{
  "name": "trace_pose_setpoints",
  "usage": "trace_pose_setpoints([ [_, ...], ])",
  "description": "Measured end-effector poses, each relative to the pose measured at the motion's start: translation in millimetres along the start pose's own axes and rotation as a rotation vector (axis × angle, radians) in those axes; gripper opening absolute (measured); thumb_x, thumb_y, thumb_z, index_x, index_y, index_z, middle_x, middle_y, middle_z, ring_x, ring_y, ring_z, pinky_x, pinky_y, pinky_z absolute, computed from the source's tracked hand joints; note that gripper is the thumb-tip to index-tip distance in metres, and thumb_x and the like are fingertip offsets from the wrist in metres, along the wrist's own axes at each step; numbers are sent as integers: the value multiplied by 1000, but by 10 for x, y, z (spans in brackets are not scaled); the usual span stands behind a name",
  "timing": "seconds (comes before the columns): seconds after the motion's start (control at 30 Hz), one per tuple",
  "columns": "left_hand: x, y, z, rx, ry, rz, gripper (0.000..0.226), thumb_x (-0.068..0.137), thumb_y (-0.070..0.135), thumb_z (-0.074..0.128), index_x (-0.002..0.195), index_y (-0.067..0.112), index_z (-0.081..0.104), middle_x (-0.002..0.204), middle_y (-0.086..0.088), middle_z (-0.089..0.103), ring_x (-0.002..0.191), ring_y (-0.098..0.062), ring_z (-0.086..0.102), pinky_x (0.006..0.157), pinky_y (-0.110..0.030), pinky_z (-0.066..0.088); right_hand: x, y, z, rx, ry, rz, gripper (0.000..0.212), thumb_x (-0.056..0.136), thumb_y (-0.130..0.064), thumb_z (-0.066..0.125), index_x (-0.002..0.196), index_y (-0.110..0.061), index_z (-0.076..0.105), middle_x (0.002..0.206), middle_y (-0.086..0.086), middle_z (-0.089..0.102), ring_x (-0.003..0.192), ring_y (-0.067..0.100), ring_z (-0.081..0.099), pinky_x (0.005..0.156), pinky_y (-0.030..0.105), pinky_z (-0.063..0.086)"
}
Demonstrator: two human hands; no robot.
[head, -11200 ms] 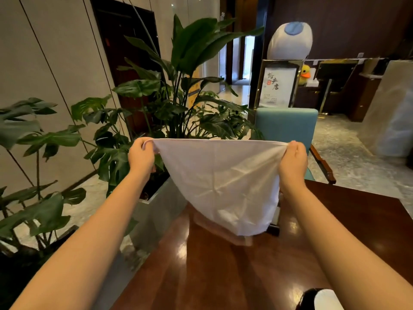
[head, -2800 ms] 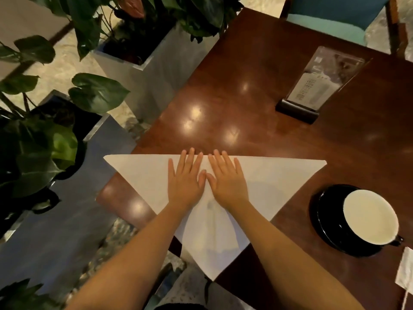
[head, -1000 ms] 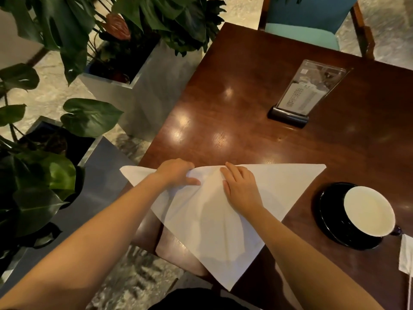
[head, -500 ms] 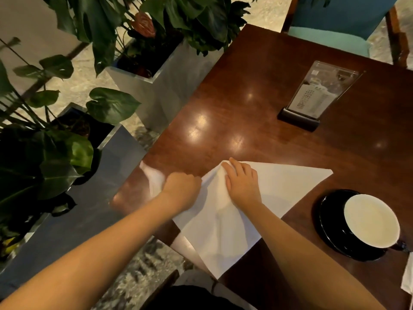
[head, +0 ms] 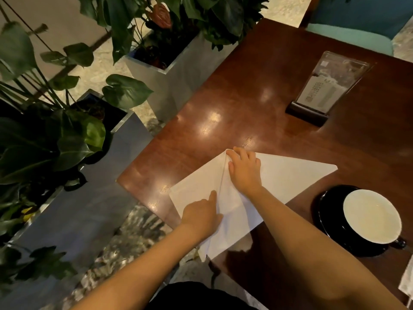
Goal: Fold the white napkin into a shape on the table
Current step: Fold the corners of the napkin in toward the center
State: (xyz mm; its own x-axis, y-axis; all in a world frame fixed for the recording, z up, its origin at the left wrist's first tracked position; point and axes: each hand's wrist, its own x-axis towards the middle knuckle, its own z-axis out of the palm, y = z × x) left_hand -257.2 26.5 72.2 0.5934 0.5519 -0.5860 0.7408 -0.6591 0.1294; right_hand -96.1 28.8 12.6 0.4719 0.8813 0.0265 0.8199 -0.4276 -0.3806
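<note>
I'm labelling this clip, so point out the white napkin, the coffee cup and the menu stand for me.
white napkin (head: 290,175), head view, on its unfolded right wing.
coffee cup (head: 372,217), head view, on the pale middle inside the cup.
menu stand (head: 325,91), head view, on the printed card behind the clear panel.

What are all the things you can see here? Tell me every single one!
napkin: one, white, on the table's near edge, left side folded in
table: one, dark brown wood, shiny
cup: one, black outside and white inside, on a black saucer, right of the napkin
sign stand: one, clear with a dark base, far right of the table
planters: two, grey, with green plants, left of the table
chair: one, teal, behind the table
left hand: pressing the folded flap
right hand: flat on the napkin
</note>
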Motion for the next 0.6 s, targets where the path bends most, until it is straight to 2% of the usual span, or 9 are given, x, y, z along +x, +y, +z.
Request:
trace_pose_setpoints([
  [0.07,-25,-103,-2,-110,134,13,51,97,38,37,142,16,26,118,-11,54,101,-30,56,75,-38,46,21,1,-10,65,-20,29,34,91,-16,46,124,-23,54,132,1,49,114,28,40,90,39,31],
  [0.17,0,-393,-39,-180,466,33,34,92,14,50,126,12,52,107,-11,58,97,-31,55,71,-38,45,76,7,-21,192,-34,96,30,92,-20,46,118,-24,60,129,-1,50,115,28,38,86,36,29],
  [0.27,60,-686,45,-153,663,25,34,73,-5,67,104,8,67,90,-11,65,82,-36,59,63,-38,46,173,-34,-26,295,-26,206,23,91,-30,52,108,-22,66,122,-1,53,114,27,38,83,32,23],
  [0.37,4,-746,224,-214,685,5,33,71,-3,70,102,8,67,100,-12,63,89,-36,57,71,-42,47,251,-103,-18,317,-14,284,18,86,-32,60,98,-21,68,116,1,51,113,26,38,85,31,23],
  [0.43,-82,-712,397,-236,712,24,26,77,9,67,103,11,65,106,-11,60,97,-33,53,80,-42,43,297,-133,8,309,-7,320,12,84,-28,63,92,-20,67,115,2,50,112,26,39,89,34,26],
  [0.6,-232,-638,781,-115,622,284,34,91,36,50,119,16,55,131,-11,52,122,-29,41,98,-45,31,345,-199,15,302,65,395,12,85,-20,59,84,-16,69,110,6,52,108,28,41,88,36,29],
])
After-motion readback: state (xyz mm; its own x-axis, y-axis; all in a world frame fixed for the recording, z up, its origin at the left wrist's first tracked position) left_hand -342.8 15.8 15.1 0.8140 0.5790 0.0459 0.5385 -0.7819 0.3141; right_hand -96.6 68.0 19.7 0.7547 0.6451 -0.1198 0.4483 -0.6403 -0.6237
